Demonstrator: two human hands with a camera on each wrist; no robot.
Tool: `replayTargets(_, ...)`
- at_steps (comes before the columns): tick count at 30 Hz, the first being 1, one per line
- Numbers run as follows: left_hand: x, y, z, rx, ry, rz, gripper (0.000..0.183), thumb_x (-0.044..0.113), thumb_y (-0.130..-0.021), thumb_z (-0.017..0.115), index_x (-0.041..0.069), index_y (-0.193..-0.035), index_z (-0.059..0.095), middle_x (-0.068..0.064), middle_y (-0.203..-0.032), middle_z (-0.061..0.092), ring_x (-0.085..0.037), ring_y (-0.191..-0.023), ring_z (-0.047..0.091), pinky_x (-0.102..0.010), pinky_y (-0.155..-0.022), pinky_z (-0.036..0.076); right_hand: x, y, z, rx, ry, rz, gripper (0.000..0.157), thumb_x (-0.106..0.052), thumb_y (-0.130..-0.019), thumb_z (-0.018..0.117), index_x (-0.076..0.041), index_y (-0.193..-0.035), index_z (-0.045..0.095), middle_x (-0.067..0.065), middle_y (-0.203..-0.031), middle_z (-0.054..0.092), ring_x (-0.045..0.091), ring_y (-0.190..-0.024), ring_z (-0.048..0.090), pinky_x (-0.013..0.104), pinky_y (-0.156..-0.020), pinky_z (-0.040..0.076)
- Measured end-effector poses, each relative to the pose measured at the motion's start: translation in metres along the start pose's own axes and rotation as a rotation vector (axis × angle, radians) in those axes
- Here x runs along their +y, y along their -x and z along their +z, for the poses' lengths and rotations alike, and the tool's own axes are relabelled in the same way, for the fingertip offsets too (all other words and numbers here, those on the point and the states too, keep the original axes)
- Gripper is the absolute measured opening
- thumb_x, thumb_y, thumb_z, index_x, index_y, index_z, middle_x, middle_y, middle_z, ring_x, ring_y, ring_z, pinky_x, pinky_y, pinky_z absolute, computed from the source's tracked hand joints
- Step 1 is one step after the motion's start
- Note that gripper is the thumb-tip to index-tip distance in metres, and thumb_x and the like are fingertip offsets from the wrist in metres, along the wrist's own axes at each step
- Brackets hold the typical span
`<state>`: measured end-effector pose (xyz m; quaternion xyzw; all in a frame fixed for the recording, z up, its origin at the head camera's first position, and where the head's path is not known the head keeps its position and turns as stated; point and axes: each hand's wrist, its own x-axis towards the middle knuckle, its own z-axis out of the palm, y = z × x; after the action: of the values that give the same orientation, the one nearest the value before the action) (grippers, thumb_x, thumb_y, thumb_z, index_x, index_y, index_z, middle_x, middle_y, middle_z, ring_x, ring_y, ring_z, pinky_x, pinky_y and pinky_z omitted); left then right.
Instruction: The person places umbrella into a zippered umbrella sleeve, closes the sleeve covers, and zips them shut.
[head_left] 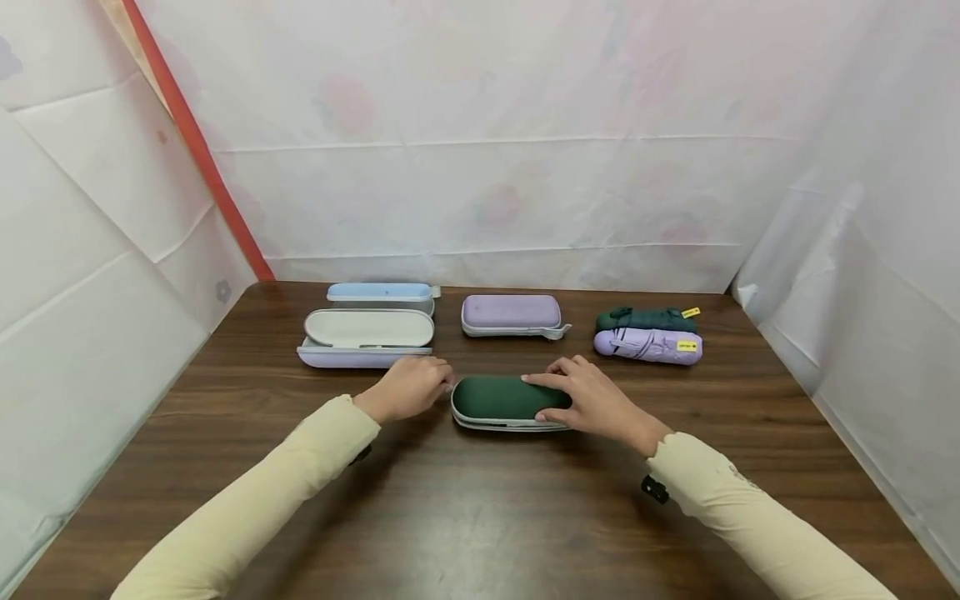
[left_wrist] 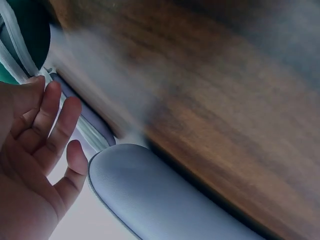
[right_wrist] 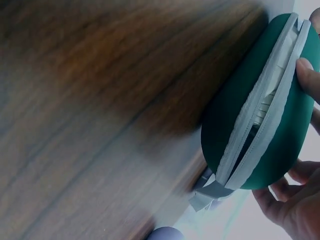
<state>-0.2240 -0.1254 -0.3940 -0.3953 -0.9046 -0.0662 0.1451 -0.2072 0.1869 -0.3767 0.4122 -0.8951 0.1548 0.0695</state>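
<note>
A dark green zip case [head_left: 498, 398] lies in front of me, its grey zipper tape parted along the near side. Through that gap in the right wrist view, something white and ridged [right_wrist: 265, 107] shows inside the case. My right hand [head_left: 596, 400] grips the case's right part, thumb on the near side of the lid and fingers across the top. At the left end, my left hand [head_left: 411, 388] has thumb and index fingertips together on the zipper's pull, which they mostly hide. A grey fabric tab [right_wrist: 204, 196] sticks out from the right end.
Behind my left hand sits an open lilac case [head_left: 360, 358] with a white-lined lid, and behind it a blue case [head_left: 378, 292]. A closed purple case [head_left: 510, 312] stands at the back middle. Folded umbrellas, green [head_left: 648, 319] and lilac [head_left: 652, 345], lie back right.
</note>
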Motion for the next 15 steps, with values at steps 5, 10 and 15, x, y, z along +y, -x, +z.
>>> replayTargets(5, 0.006, 0.011, -0.002, 0.011, 0.038, -0.030, 0.006, 0.008, -0.086, 0.068, 0.010, -0.082, 0.066, 0.001, -0.080, 0.063, -0.016, -0.074, 0.063, -0.033, -0.062, 0.050, -0.007, 0.001, 0.004, 0.020, 0.043, 0.076, 0.055, -0.040, -0.082, 0.074, -0.021, -0.132, 0.060, 0.011, -0.108, 0.060, 0.025, -0.092, 0.051, 0.040, -0.078, 0.043)
replayTargets(10, 0.018, 0.016, -0.003, 0.034, 0.085, -0.047, 0.005, 0.012, -0.086, 0.069, 0.012, -0.082, 0.066, 0.004, -0.079, 0.063, -0.013, -0.073, 0.061, -0.032, -0.062, 0.050, -0.017, 0.003, 0.006, 0.043, 0.096, 0.153, 0.056, -0.045, -0.080, 0.074, -0.021, -0.130, 0.062, 0.011, -0.103, 0.060, 0.025, -0.086, 0.051, 0.040, -0.074, 0.044)
replayTargets(15, 0.031, 0.016, -0.002, 0.064, 0.080, -0.092, 0.007, 0.014, -0.087, 0.069, 0.012, -0.081, 0.066, 0.004, -0.078, 0.064, -0.013, -0.073, 0.062, -0.032, -0.064, 0.050, -0.029, 0.003, 0.009, 0.080, 0.132, 0.201, 0.057, -0.047, -0.079, 0.074, -0.020, -0.128, 0.063, 0.010, -0.097, 0.059, 0.025, -0.082, 0.052, 0.040, -0.069, 0.046)
